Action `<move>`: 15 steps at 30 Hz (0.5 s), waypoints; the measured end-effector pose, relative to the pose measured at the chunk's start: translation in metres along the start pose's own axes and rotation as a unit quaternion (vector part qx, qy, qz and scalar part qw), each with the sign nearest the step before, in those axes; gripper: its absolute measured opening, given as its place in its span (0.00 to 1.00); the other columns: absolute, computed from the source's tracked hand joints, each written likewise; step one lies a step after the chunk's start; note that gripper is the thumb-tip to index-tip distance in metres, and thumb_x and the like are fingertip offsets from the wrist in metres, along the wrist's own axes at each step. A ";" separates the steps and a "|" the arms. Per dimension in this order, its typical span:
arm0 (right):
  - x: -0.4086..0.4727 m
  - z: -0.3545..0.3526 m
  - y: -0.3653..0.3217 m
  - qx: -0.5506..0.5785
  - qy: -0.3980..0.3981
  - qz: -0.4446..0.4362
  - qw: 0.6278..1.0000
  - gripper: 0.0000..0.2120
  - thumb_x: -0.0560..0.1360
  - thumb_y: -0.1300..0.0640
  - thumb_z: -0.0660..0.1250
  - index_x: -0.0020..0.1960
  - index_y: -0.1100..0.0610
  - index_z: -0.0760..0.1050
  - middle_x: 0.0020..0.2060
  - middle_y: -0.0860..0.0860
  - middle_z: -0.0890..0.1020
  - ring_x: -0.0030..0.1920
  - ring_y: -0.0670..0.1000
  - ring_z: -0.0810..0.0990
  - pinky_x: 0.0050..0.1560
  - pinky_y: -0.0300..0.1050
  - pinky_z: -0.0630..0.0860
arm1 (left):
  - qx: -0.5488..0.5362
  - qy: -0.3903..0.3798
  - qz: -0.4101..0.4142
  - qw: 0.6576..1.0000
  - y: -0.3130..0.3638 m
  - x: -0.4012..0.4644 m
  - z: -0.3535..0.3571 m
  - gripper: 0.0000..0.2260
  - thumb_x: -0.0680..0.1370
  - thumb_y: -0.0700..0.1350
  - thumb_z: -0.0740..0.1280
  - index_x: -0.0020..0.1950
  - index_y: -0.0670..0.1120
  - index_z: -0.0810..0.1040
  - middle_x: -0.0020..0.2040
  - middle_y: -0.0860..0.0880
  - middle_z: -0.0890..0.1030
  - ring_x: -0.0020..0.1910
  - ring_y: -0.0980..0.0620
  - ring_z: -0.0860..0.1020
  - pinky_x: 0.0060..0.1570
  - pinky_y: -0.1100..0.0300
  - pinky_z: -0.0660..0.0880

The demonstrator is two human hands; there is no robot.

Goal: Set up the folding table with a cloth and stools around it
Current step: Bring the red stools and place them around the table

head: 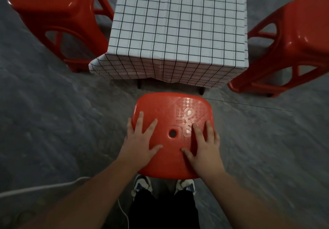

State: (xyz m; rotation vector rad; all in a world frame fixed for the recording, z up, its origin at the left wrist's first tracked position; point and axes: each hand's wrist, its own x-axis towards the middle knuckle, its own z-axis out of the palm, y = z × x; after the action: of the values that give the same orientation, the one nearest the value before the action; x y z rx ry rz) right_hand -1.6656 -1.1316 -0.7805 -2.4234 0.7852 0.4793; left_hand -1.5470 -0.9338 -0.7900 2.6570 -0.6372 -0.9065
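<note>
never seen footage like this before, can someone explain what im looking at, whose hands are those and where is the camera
There is no machine here. A person wears one wide-angle camera on the head, looking forward and down, so you see their own arms, dark trousers and shoes at the bottom.

The left hand and right hand lie flat with spread fingers on the seat of a red plastic stool, which stands just in front of the person's feet. They press on it rather than clasp it; nothing is gripped.

Beyond it is the folding table, covered with a white cloth with a black grid that hangs over the near edge. Two dark table legs show below it. Another red stool stands on the left side and another on the right side. The floor is grey.
</note>
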 end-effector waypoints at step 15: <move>-0.035 0.033 0.012 -0.002 0.001 -0.001 1.000 0.43 0.74 0.37 0.68 0.80 0.42 0.48 0.79 0.48 0.38 0.77 0.63 0.42 0.74 0.67 0.59 | -0.005 -0.021 -0.019 1.000 -0.008 -0.033 0.023 0.40 0.73 0.65 0.66 0.77 0.66 0.44 0.77 0.57 0.29 0.77 0.40 0.34 0.71 0.33 0.59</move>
State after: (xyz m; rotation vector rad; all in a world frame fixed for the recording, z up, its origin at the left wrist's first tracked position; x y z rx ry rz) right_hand -1.7054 -1.1054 -0.7950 -2.4294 0.7848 0.4782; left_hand -1.5820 -0.9135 -0.7938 2.6559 -0.5904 -0.9752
